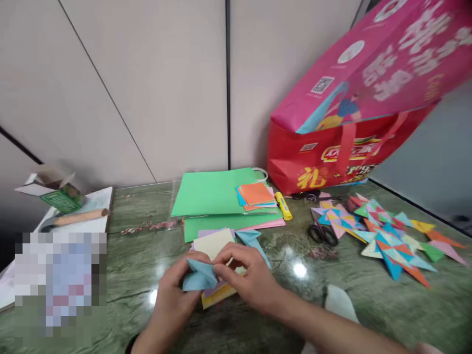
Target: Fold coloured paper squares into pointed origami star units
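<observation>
The light-blue folded paper [199,279] is held above the surface [142,268], in front of the green paper stack [212,189]. The left hand [177,287] pinches its body, probably as support; the right hand's grip [247,273] pinches its edge, apparently for finer control. Right of the stack lie a yellow glue stick [283,205], scissors [323,235] and paper stars [398,246], seemingly leaving the hands room.
</observation>
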A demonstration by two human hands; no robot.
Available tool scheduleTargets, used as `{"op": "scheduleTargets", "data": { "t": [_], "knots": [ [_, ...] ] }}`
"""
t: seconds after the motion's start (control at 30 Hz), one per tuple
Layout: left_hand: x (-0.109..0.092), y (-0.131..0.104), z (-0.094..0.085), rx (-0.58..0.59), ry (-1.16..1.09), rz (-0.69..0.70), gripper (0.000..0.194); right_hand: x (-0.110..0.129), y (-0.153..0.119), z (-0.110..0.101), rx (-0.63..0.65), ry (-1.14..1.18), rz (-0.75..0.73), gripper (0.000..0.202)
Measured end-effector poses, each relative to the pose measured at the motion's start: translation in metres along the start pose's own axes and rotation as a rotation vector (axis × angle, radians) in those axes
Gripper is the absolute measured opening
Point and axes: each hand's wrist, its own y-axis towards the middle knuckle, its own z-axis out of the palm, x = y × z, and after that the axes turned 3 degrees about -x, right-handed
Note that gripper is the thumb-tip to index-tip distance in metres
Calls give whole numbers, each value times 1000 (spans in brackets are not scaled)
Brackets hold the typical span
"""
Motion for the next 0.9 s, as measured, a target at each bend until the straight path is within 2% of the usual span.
{"op": "scheduleTargets", "data": {
  "t": [0.17, 0.27, 0.37, 0.43, 0.5, 0.6, 0.67, 0.77, 0.9],
  "knots": [
    [-4, 2, 1, 47, -155, -217, 12, -2, 3, 0, 32, 35, 100, 11],
    [-4, 3, 3, 38, -252, -353, 14, -2, 3, 0, 58, 122, 174, 14],
    [-3, 3, 5, 8, -309, -446, 15, -2, 2, 0, 42, 118, 142, 11],
    [-2, 3, 6, 24, -310, -496, 13, -3, 1, -1, 25, 75, 74, 23],
    [-1, 3, 6, 36, -259, -499, 13, -4, -1, -1, 50, 87, 56, 35],
    [1, 4, 5, 36, -162, -402, 25, -8, -1, -1, 102, 177, 153, 50],
    [3, 3, 6, 85, -154, -384, 39, -12, 1, 0, 69, 239, 245, 47],
    [7, 1, 6, 168, -223, -431, 56, -19, 5, 0, -1, 334, 328, 38],
    [9, 2, 4, 200, -307, -448, 45, -21, 10, -5, 45, 404, 374, 40]
  ]
}}
